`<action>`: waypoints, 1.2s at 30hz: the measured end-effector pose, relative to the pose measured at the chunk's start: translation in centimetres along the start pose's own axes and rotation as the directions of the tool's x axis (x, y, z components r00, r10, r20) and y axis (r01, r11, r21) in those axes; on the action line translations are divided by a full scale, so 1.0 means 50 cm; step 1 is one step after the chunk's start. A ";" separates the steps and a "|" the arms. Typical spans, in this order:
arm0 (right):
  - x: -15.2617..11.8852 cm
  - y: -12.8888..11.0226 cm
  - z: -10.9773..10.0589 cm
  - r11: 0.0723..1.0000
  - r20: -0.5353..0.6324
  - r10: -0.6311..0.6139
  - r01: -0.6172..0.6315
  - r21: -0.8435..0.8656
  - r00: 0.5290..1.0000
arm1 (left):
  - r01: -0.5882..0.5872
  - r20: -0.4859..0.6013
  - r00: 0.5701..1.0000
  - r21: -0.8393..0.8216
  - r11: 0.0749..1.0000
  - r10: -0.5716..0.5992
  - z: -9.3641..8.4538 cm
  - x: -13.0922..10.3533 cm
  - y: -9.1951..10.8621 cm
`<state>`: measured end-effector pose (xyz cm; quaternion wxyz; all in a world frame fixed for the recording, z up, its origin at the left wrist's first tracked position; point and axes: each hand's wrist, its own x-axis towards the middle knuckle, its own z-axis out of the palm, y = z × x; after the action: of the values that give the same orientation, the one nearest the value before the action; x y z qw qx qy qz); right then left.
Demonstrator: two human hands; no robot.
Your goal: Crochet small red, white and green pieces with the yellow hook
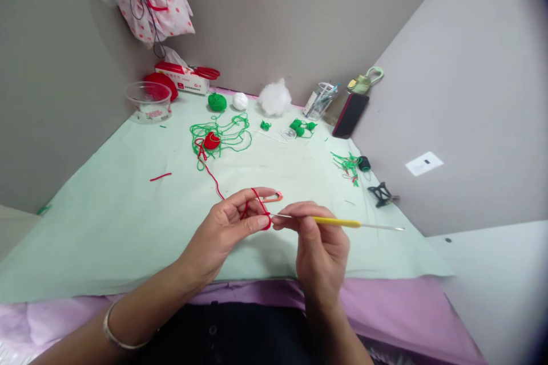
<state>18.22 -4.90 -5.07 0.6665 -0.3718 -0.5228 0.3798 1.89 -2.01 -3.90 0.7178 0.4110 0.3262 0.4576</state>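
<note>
My left hand [229,228] pinches a small loop of red yarn [267,221] between thumb and fingers, and a strand runs over its raised index finger. That strand trails back to a red yarn ball [211,140] lying on tangled green yarn [233,136]. Closed around a crochet hook with a yellow handle [338,222] is my right hand [319,239]; the hook's thin tip meets the red loop. An orange stitch marker [274,197] shows just behind the left fingertips.
Along the back stand a plastic tub [149,104], a tissue box [182,78], green [217,102] and white balls [240,101], white stuffing [275,98], a pen cup [320,101] and a phone [351,116]. Yarn scraps [349,164] and a black stand [382,194] lie right.
</note>
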 end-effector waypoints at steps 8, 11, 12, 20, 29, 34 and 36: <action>0.000 0.004 0.002 1.000 0.023 0.022 -0.022 0.001 0.999 | 0.000 0.022 1.000 -0.079 0.997 0.001 0.000 0.005 0.000; -0.006 0.014 0.007 1.000 0.003 0.012 -0.012 0.014 1.000 | 0.012 0.003 1.000 -0.097 0.995 -0.012 0.004 0.006 -0.005; -0.007 0.017 0.009 1.000 -0.009 0.004 -0.004 0.017 1.000 | 0.009 -0.012 1.000 -0.105 0.994 -0.011 0.005 0.007 -0.007; 0.069 -0.015 -0.001 0.996 0.121 -0.013 0.023 -0.081 0.993 | -0.074 0.117 0.991 0.027 0.997 0.070 0.012 0.045 0.043; 0.230 0.035 0.005 0.963 0.338 0.190 -0.109 -0.245 0.922 | -0.127 -0.057 0.990 0.007 0.992 0.127 -0.027 0.165 0.059; 0.224 0.098 0.002 0.888 0.369 0.281 -0.095 -0.449 0.886 | -0.102 -0.104 0.990 -0.018 0.995 0.099 -0.050 0.177 0.014; 0.224 0.103 -0.007 0.873 0.365 0.268 -0.065 -0.483 0.891 | -0.081 -0.096 0.992 -0.019 0.997 0.079 -0.057 0.179 0.006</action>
<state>19.79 7.33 -5.07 0.3949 -0.4722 -0.6936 0.3742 2.66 7.19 -5.73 0.6873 0.3933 0.3380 0.5087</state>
